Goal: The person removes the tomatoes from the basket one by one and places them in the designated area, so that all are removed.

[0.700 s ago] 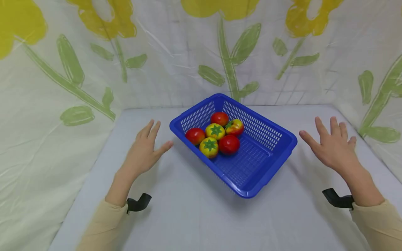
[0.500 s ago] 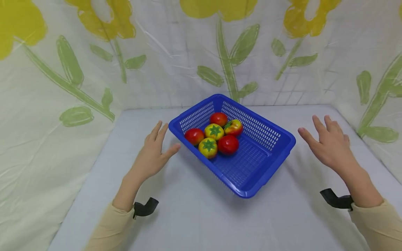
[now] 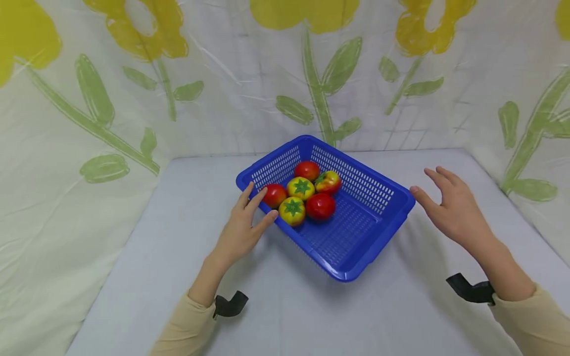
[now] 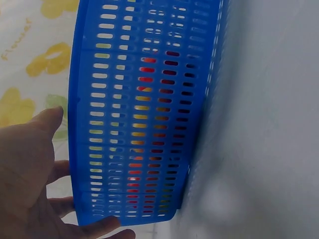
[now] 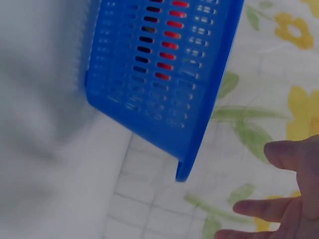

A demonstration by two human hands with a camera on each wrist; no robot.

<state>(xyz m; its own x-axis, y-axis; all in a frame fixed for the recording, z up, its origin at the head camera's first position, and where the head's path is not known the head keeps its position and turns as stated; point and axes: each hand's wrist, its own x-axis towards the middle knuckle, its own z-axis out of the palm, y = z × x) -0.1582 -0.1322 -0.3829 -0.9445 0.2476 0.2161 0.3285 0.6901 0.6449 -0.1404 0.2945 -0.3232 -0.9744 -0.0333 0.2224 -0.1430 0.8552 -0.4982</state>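
A blue plastic basket (image 3: 352, 222) with slotted walls stands slantwise on the table. Several tomato-like fruits lie in its left half, among them a shiny red one (image 3: 320, 206) and a yellow one (image 3: 292, 211) with a green star-shaped top. My left hand (image 3: 242, 232) reaches over the basket's left rim with fingers spread; whether it touches the rim I cannot tell. In the left wrist view, the left hand (image 4: 25, 174) is beside the basket's slotted side (image 4: 144, 124). Off the right corner hovers my right hand (image 3: 458, 212), fingers extended, holding nothing.
The table (image 3: 178, 257) has a pale cover. Behind it and at both sides hangs a whitish curtain (image 3: 213, 113) with yellow flowers and green leaves. Black camera mounts (image 3: 231, 304) are strapped to both wrists.
My left hand has moved right, up to the basket's left rim. The right hand has shifted left toward the right corner. The view has drifted slightly; basket and fruits keep their arrangement.
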